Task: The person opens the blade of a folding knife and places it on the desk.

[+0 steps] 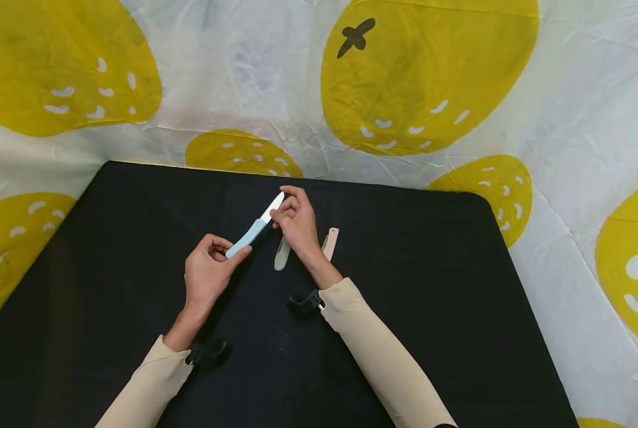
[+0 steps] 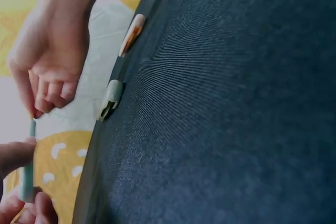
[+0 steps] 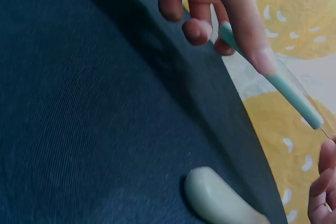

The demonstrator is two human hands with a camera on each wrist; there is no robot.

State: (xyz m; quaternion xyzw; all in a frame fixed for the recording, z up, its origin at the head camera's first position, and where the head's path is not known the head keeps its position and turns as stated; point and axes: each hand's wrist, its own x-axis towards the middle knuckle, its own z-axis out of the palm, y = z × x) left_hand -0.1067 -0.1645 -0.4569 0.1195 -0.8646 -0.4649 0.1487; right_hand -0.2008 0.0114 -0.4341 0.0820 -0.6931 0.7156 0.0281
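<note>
A folding knife with a light-blue handle (image 1: pixel 246 238) is held up over the black table, its pale blade (image 1: pixel 272 207) swung out. My left hand (image 1: pixel 208 273) grips the rear of that handle between thumb and fingers. At the blade, my right hand (image 1: pixel 300 223) pinches with its fingertips, the index finger reaching close to the tip. Below the right hand lies a pale green folded knife (image 1: pixel 282 255), partly covered by that hand in the head view. A pink folded knife (image 1: pixel 331 242) lies beside it, its lower end hidden behind the right wrist.
The black cloth-covered table (image 1: pixel 404 309) spreads around both arms. Behind it hangs a white cloth (image 1: pixel 276 89) printed with big yellow fruit shapes. Dark straps (image 1: pixel 305 302) sit at both wrists, by the cream sleeves.
</note>
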